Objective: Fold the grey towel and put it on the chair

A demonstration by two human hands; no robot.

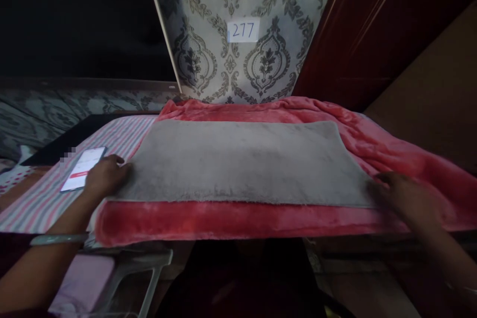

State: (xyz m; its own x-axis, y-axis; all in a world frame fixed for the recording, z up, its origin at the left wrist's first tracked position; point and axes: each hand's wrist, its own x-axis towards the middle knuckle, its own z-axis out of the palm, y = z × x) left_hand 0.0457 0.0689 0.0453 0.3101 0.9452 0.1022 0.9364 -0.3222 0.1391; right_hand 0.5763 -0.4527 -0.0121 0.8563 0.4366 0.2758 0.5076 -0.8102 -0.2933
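A rectangular grey plush cloth (238, 164) lies spread flat, its long near edge slightly frayed. Under it is a red fleece blanket (223, 221), which shows along the front and bunches up at the back and right. At the cloth's left edge, my left hand (107, 176) has its fingers curled and closed on the border. My right hand (406, 198) is at the near right corner of the cloth, its fingers smeared by motion, so its grip cannot be made out. A lit smartphone (82, 169) lies just left of my left hand.
A striped sheet (33, 208) covers the table's left side. Behind stand a dark screen (82, 20) and a patterned wall with a paper label (243, 30) reading 277. A dark red wooden panel (346, 35) rises at right. Below the left edge is a pale plastic frame (149, 283).
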